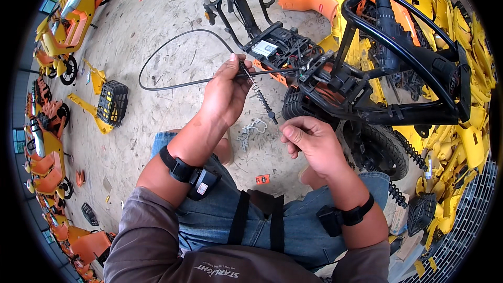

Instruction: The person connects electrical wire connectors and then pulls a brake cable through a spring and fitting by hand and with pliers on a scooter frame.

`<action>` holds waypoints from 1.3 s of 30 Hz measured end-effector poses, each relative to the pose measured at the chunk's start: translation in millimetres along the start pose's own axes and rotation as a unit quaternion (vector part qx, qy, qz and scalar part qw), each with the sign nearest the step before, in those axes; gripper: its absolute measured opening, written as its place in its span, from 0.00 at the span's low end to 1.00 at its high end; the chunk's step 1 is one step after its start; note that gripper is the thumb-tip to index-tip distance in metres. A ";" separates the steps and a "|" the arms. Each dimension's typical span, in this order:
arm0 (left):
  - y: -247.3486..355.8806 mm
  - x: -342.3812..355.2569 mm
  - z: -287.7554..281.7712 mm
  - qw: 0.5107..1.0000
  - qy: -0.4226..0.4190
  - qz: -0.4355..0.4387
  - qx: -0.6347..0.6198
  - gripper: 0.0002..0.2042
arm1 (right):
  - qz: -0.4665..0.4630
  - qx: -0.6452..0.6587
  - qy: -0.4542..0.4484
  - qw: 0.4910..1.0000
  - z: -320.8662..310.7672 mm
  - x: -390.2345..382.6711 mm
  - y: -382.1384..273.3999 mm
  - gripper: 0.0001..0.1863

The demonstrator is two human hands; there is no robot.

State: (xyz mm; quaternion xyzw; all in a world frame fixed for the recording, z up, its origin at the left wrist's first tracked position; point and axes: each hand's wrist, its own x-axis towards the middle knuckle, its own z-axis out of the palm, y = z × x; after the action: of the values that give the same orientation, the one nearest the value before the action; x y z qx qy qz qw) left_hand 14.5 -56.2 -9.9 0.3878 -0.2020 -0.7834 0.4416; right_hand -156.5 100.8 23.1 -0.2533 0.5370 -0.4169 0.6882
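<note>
1. The black cable (157, 89) is held in the air above the floor (178, 5); it bows out in a wide loop to the person's left, and another stretch runs right, toward the near-left edge of the black vehicle frame (419, 115).
2. The left hand (228, 86) is closed in a pinch, thumb against fingers, on the cable near its sprung end; the dark coil spring (261, 98) slants down and right from that grip, ending in a small black end fitting (272, 117).
3. The right hand (310, 144) stands just beside the fitting, apart from it, fingers curled inward and thumb close to them; nothing shows in it, though whether it hides something small one cannot tell.
4. The cable looks light but springy; its smooth sheath probably resists tight bends, and the loop may twist the held end if the grip is loose.
5. The spring likely gives lengthwise and bows sideways; its coils seem a poor hold, and any grease on them cannot be made out.
6. The firmest holds are probably the sheath close behind the spring, for the left hand, and the solid fitting, for the right; a sharp kink looks the likeliest harm.
</note>
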 end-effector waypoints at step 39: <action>-3.9 -4.7 6.1 1.000 -0.007 0.015 0.025 0.14 | -0.199 -0.051 0.099 0.974 22.3 3.6 20.7 0.14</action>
State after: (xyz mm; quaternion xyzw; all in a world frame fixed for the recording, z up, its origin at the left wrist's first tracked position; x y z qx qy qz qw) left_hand 9.0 -50.3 -6.7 0.3898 -0.2301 -0.7744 0.4421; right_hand -128.8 106.4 11.3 -0.3474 0.5616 -0.5409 0.5209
